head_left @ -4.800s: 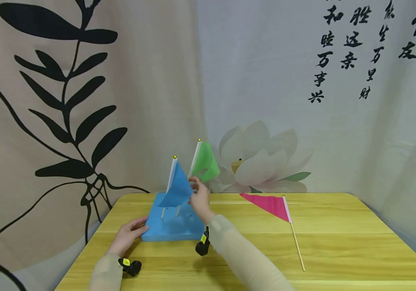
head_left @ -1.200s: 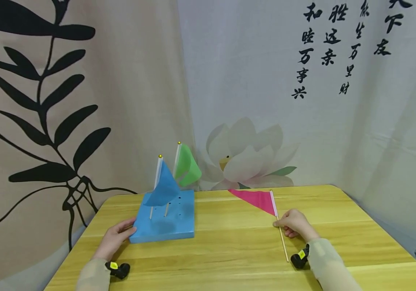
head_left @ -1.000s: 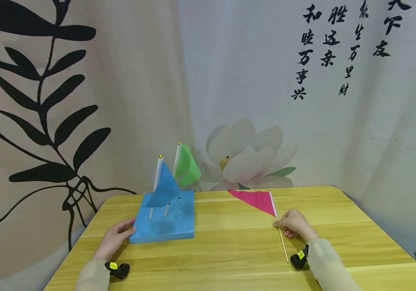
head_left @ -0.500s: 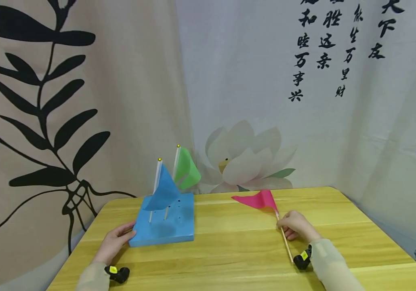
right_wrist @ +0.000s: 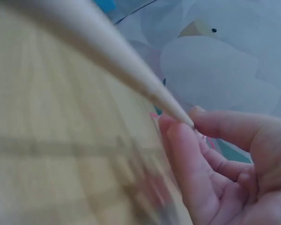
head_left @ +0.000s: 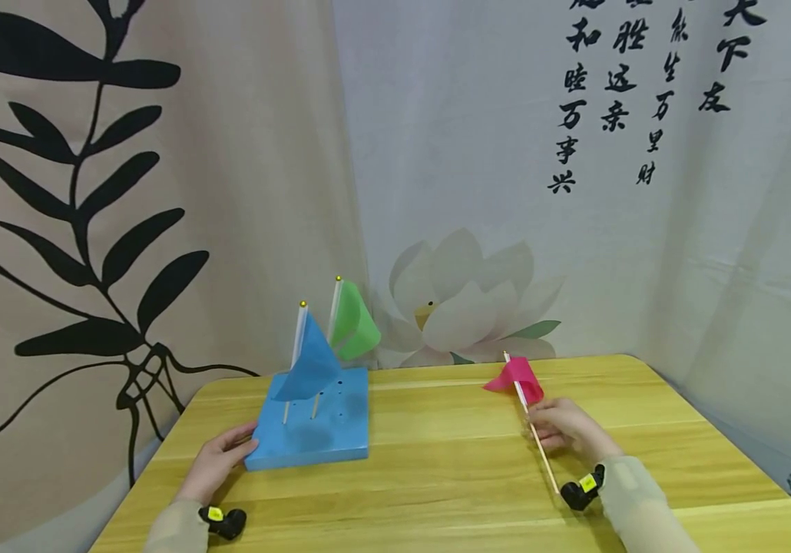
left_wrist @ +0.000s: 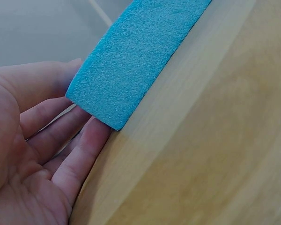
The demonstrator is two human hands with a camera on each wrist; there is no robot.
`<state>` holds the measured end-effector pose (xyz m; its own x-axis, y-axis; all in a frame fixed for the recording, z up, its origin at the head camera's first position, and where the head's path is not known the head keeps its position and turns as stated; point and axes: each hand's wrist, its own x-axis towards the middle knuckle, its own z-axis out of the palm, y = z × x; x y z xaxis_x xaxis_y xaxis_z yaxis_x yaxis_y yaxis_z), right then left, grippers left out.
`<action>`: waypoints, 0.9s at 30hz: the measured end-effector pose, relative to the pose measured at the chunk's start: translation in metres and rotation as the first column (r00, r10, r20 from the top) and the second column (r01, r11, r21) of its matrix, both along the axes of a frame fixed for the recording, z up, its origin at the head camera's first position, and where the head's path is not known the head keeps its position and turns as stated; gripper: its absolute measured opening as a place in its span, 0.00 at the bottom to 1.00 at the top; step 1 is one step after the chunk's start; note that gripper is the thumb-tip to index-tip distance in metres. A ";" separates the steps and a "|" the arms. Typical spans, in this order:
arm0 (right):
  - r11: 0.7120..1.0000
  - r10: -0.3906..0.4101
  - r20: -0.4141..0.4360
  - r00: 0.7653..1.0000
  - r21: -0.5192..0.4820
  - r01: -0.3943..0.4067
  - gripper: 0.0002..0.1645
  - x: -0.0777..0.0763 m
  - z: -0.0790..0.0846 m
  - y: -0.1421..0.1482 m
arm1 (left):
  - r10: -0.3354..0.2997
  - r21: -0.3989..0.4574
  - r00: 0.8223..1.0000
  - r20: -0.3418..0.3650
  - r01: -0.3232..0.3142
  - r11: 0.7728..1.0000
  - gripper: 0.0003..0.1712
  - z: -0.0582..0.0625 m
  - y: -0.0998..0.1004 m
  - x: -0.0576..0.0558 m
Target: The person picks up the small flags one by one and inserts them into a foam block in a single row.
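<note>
A pink pennant flag (head_left: 524,376) on a thin wooden stick is gripped by my right hand (head_left: 571,426), thumb and fingers pinching the stick just below the cloth. Its lower end slants down towards the near side of the table. In the right wrist view the stick (right_wrist: 131,72) runs blurred to the fingertips. My left hand (head_left: 219,459) touches the left edge of a blue foam block (head_left: 340,442), its fingers fairly straight at the corner, as the left wrist view shows. A blue flag (head_left: 314,361) and a green flag (head_left: 354,322) stand upright, slightly tilted, in the block.
Small holes (head_left: 342,415) dot the top of the block. The wooden table (head_left: 437,476) spreads between the two hands, and a printed curtain (head_left: 465,153) hangs behind it. Each wrist wears a small black camera (head_left: 228,522).
My right hand moved from the standing flags to the pink flag and took hold of its stick. The flag has since turned and its cloth has curled. The left hand stays at the block.
</note>
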<state>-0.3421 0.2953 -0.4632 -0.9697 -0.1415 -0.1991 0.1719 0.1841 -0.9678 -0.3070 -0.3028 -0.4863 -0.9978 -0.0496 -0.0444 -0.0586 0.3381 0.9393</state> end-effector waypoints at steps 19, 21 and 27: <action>0.950 -0.014 -0.157 0.987 -0.310 -0.036 0.04 -0.009 0.029 -0.026 | 0.004 -0.001 1.000 0.007 -0.004 1.000 0.36 -0.001 0.002 0.000; 0.941 -0.020 -0.165 0.986 -0.337 -0.037 0.04 -0.009 0.032 -0.029 | 0.004 -0.002 1.000 0.006 -0.004 1.000 0.37 -0.001 0.002 0.000; 0.912 -0.040 -0.181 0.983 -0.408 -0.038 0.08 -0.011 0.038 -0.042 | 0.009 -0.016 1.000 -0.003 -0.009 1.000 0.36 0.000 0.001 0.000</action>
<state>-0.3534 0.2534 -0.4252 -0.9837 -0.1714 0.0553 -0.0141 -0.2333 -0.9723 -0.3067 -0.3013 -0.4864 -0.9974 -0.0591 -0.0405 -0.0588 0.3528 0.9338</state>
